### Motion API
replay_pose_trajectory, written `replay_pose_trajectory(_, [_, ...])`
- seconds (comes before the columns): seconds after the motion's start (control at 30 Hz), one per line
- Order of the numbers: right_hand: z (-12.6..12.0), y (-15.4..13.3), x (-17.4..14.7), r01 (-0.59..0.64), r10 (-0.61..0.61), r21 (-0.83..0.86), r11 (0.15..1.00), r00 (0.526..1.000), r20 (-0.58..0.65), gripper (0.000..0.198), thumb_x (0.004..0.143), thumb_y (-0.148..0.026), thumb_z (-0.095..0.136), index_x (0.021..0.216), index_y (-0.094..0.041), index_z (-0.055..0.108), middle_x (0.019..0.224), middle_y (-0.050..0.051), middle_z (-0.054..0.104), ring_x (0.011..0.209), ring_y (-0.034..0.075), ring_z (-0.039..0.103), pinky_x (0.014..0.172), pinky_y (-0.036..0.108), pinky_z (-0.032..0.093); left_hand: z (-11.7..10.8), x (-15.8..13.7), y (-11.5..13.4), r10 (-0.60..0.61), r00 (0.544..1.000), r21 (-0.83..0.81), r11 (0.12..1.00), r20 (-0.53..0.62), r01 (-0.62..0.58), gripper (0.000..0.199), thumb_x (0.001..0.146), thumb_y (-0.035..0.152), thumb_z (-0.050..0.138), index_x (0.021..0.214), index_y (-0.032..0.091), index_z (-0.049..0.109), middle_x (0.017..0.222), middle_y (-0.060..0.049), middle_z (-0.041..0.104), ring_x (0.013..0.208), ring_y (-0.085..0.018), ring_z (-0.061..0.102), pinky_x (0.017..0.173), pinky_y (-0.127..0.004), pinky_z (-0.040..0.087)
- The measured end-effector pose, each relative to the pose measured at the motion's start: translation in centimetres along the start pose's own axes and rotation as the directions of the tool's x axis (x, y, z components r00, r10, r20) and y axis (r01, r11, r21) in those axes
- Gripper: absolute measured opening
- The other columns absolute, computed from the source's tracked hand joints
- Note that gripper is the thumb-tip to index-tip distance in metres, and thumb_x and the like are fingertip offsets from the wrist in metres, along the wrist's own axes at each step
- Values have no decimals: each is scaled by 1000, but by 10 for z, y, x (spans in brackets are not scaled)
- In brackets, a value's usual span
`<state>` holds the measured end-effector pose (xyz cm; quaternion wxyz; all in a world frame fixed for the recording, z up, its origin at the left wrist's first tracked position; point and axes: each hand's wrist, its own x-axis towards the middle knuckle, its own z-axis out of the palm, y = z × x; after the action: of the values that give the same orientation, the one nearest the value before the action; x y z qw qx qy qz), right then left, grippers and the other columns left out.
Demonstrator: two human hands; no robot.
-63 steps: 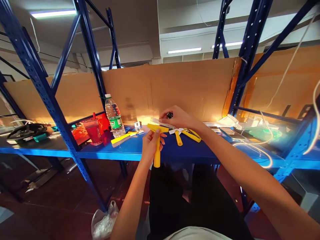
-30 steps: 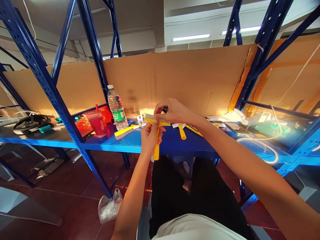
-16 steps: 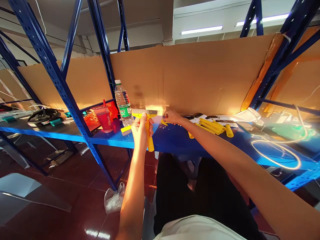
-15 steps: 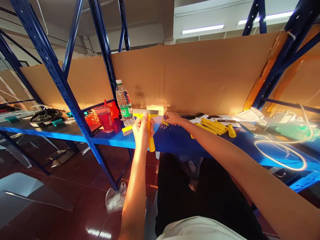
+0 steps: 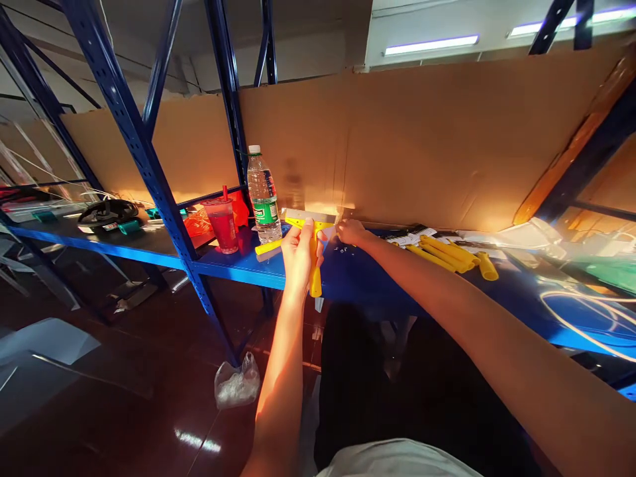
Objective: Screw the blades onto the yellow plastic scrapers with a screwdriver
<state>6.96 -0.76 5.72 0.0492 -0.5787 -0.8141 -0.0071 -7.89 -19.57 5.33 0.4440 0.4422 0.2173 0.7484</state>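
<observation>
Toward the lap [image 5: 358, 371] points the scraper's yellow handle [image 5: 315, 282].

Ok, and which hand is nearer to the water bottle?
Left. The left hand grips the yellow scraper just to the right of the bottle and in front of it. The right hand is farther right, past the scraper.

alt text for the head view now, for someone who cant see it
A person's left hand holds a yellow scraper at a blue shelf, the right hand close by. A bottle and a red cup stand on the left; yellow tubes lie on the right.
</observation>
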Motion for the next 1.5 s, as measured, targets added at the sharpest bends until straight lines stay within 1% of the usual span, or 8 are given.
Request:
replay_pose_trajectory(0.13, [-34,0,-29,-18,73,214,977,966,-250,35,108,-25,65,137,-7,75,138,23,76,127,32,74,108,42,59,5,-2,-3,-13,1000,-9,1000,3,13,62,83,73,89,81,19,60,77,-4,67,47,-7,44,35,-23,29])
replay_pose_trajectory(0.3, [-76,18,-112,96,165,521,848,887,-431,44,114,-36,43,147,-15,65,105,10,79,73,17,76,54,25,55,13,-1,-13,-42,999,6,999,9,42,55,89,65,87,83,19,58,77,-1,68,47,-6,46,37,-19,31])
replay_pose_trajectory(0.43, [-80,23,-205,500,385,844,194,753,-534,32,85,-41,86,105,-21,73,94,5,75,72,19,78,36,21,37,25,-3,-23,-75,997,-45,996,22,76,48,88,60,87,88,19,63,76,2,66,45,-5,43,37,-19,29])
replay_pose_trajectory(0.6, [-36,11,-277,643,642,762,-83,619,-452,30,75,-34,96,87,-22,72,93,4,75,80,22,81,34,18,30,46,-16,-33,-106,991,-73,991,78,111,45,88,57,88,91,20,63,78,1,67,47,-6,48,39,-19,33])
replay_pose_trajectory(0.77, [-2,12,-284,561,650,824,-78,655,-385,30,73,-35,101,88,-18,81,92,8,80,52,11,65,36,20,31,63,-30,-43,-122,983,-10,992,140,124,51,89,63,87,85,19,61,78,1,67,48,-6,48,40,-18,33])
replay_pose_trajectory(1.03, [-16,-3,-294,586,613,807,-74,665,-427,41,76,-52,100,84,-21,73,88,4,71,83,25,84,34,17,32,77,-44,-57,-159,969,-9,987,189,163,56,91,71,82,83,19,63,76,-1,68,48,-7,50,40,-20,36])
replay_pose_trajectory(1.33, [-13,-5,-296,681,719,730,64,476,-507,35,82,-40,98,98,-24,71,85,-3,68,69,21,82,32,18,35,89,-62,-54,-151,918,83,988,367,130,55,96,71,76,85,18,67,71,-2,70,41,-7,49,37,-21,37])
replay_pose_trajectory(1.5, [-10,-3,-296,583,689,789,193,493,-532,27,87,-43,92,95,-20,79,117,6,80,48,7,62,33,21,39,89,-67,-44,-174,888,120,983,425,136,55,95,71,76,86,18,67,73,-3,71,41,-7,50,37,-21,35])
